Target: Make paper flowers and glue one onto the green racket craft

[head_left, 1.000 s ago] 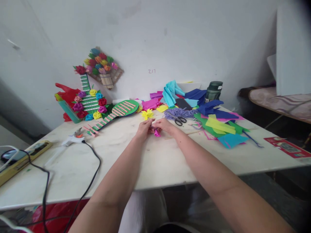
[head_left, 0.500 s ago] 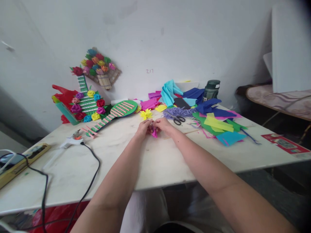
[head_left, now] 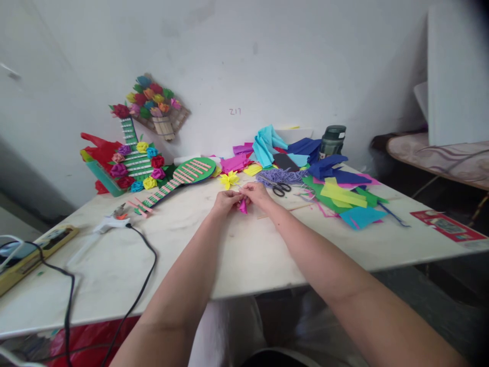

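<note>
A small piece of bright pink crepe paper (head_left: 243,206) hangs between my two hands, low over the table. My left hand (head_left: 226,200) pinches it from the left, fingers closed. Close against it, my right hand (head_left: 255,193) is closed on the same pink paper near its top. The fingertips meet, so the exact grip is partly hidden. Just beyond the hands lies a yellow paper flower (head_left: 229,180). Black-handled scissors (head_left: 281,189) rest to the right of my right hand, beside a heap of purple yarn (head_left: 284,177).
Coloured crepe paper sheets (head_left: 344,196) spread over the right. A dark bottle (head_left: 333,140) stands behind them. At left are a green guitar-shaped board (head_left: 194,171), a flower-trimmed guitar (head_left: 139,163), a glue gun (head_left: 112,223) with its black cord, and a power strip (head_left: 57,242).
My fingers have shifted slightly around the pink paper, and both hands have risen a little. Things on the table stay where they were.
</note>
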Available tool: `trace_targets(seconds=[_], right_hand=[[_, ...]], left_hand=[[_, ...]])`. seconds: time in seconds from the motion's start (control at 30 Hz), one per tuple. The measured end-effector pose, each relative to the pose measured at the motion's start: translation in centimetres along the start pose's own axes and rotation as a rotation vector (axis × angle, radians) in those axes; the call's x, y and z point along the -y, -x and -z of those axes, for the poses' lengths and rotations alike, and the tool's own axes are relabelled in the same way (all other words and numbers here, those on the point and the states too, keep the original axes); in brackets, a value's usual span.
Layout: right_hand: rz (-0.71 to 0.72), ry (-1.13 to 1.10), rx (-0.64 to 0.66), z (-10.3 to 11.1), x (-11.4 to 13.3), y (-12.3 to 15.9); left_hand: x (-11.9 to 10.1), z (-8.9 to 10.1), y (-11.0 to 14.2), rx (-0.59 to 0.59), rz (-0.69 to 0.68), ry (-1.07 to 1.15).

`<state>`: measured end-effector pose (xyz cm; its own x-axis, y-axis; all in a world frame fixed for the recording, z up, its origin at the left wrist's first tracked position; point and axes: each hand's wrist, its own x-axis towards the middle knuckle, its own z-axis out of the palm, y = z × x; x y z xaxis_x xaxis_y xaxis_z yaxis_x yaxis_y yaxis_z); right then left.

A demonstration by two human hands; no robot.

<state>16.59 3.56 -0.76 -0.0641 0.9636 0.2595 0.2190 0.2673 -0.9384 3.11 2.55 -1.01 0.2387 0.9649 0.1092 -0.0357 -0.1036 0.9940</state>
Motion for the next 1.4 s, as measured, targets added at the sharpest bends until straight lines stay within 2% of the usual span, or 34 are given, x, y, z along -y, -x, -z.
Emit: trace_targets(seconds=[0.3, 0.47, 0.57, 0.7, 0.87, 1.13, 1.4], right_hand=[[0.043, 0.112, -0.015, 0.2, -0.2, 0.1], [0.125, 0.239, -0.066, 0.5, -0.3, -0.1], [0.086, 0.19, -0.054, 0.6, -0.6, -0.3], [-0.034, 0.029, -0.017, 0.5, -0.2, -0.3], [-0.106, -0.063, 0.009, 0.3, 0.1, -0.1], [-0.002, -0.069, 0.059, 0.4, -0.4, 0.0], [0.105, 0.069, -0.012, 0.0, -1.0, -0.3]], left_hand=[[-0.2, -0.2, 0.0, -0.091, -0.06, -0.212], [-0.1, -0.9, 0.1, -0.047, -0.082, -0.167], [0.1, -0.8, 0.2, -0.024, -0.079, -0.117], [0.4, -0.4, 0.1, -0.012, -0.06, -0.065], [0.2, -0.2, 0.1, -0.01, -0.066, -0.167], [0.2, -0.2, 0.6, 0.067, -0.027, -0.057], [0.1, -0.3, 0.6, 0.094, 0.046, 0.068]])
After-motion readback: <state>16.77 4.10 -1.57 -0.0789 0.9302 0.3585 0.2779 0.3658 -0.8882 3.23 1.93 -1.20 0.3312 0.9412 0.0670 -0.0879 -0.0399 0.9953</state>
